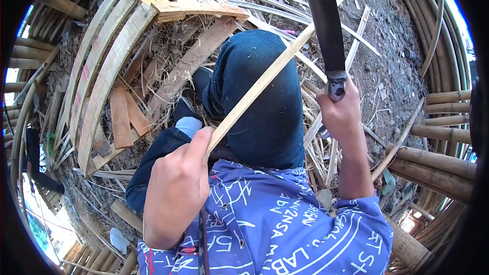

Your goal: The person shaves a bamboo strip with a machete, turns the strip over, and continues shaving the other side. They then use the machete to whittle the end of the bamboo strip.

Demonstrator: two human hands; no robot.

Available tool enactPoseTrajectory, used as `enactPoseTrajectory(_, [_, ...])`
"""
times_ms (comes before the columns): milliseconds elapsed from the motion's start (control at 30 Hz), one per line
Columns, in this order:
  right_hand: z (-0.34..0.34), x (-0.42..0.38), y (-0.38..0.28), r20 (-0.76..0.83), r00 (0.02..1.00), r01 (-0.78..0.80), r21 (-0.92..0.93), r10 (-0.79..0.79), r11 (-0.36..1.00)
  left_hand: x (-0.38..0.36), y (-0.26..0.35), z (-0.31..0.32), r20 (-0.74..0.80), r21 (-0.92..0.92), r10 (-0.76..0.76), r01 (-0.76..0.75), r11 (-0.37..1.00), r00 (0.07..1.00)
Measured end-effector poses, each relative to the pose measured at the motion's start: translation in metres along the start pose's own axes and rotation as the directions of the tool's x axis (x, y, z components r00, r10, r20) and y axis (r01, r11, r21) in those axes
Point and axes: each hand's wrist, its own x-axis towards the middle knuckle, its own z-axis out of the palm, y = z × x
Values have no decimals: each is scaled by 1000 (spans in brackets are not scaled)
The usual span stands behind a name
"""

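Note:
My left hand [178, 188] is closed round the lower end of a long, pale bamboo strip [262, 82]. The strip slants up and to the right across my raised knee, and the blade overlaps its upper part in this view. In my right hand [341, 112] is a machete [326, 25], gripped by its handle. Its broad dark blade points up and away from me, to the right of the knee.
A slatted wooden crate [109, 71] lies to the left, with loose boards and shavings in and around it. Long split strips [356, 40] litter the dirt ground ahead. Bamboo poles [433, 170] line both sides.

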Motion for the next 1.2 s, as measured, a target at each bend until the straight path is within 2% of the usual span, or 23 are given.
enactPoseTrajectory(67, [-1,0,-2,30,998,-57,34,56,998,1,-3,-1,-7,-8,0,0,1000,1000])
enactPoseTrajectory(200, [-2,-2,0,81,996,-54,86,48,995,1,-5,0,-21,-87,24,-25,996,1000])
enactPoseTrajectory(267, [-8,6,4,64,998,-29,15,28,999,2,-10,1,-23,-97,32,-34,995,999])
enactPoseTrajectory(300, [-8,12,11,25,999,-26,64,24,998,2,-12,0,-20,-106,47,-49,993,999])
enactPoseTrajectory(333, [-14,17,12,50,990,-130,11,129,991,3,-11,0,-16,-108,46,-47,993,999])
enactPoseTrajectory(400, [-10,18,11,71,980,-192,70,187,979,4,-5,0,5,-105,-4,5,994,1000])
enactPoseTrajectory(467, [0,2,9,78,997,6,87,-13,996,2,-5,-5,13,-111,-6,7,994,1000])
enactPoseTrajectory(533, [-3,-2,2,85,996,-33,114,23,993,4,-6,-4,36,-112,3,2,994,999])
enactPoseTrajectory(600, [-13,9,10,37,997,-63,14,63,998,5,-6,1,-25,-94,39,-41,995,999])
enactPoseTrajectory(633, [-16,13,8,53,991,-128,64,125,990,6,-6,1,-25,-96,35,-37,995,999])
enactPoseTrajectory(667, [-13,9,9,59,990,-128,60,124,990,5,-4,0,-9,-80,18,-19,997,1000])
enactPoseTrajectory(733, [-6,-3,8,34,999,-4,53,3,999,3,-3,-2,-3,-65,-1,1,998,1000])
enactPoseTrajectory(767, [0,-7,0,13,991,132,88,-134,987,0,-5,-3,-22,-65,8,-10,998,1000])
enactPoseTrajectory(800, [-5,-5,-1,7,991,129,87,-130,988,0,-7,-4,-34,-63,24,-26,998,999])
enactPoseTrajectory(867, [-20,3,0,119,988,-92,-16,94,996,0,-5,-2,-17,-43,26,-26,999,1000])
enactPoseTrajectory(900, [-21,8,2,160,954,-258,3,254,966,1,-5,-1,-19,-24,17,-17,1000,1000])
enactPoseTrajectory(933, [-18,4,4,168,953,-255,-2,252,967,0,-3,0,-20,-28,7,-7,1000,1000])
enactPoseTrajectory(1000, [-10,-10,3,195,977,-101,54,88,993,1,1,-3,-22,-48,-5,4,999,1000])
enactPoseTrajectory(1033, [-7,-14,-2,170,984,28,92,-43,995,2,-1,-3,-27,-47,-4,3,999,1000])
enactPoseTrajectory(1067, [-10,-11,-3,165,985,25,92,-40,995,2,-5,-2,-35,-42,14,-16,999,999])
enactPoseTrajectory(1133, [-21,1,-1,135,986,-106,17,103,994,3,-6,0,-39,-43,35,-37,998,999])
enactPoseTrajectory(1167, [-22,7,7,158,963,-226,19,220,974,4,-5,1,-35,-44,31,-33,998,999])
enactPoseTrajectory(1200, [-18,3,9,168,962,-223,15,217,975,3,-4,2,-31,-46,20,-22,999,999])
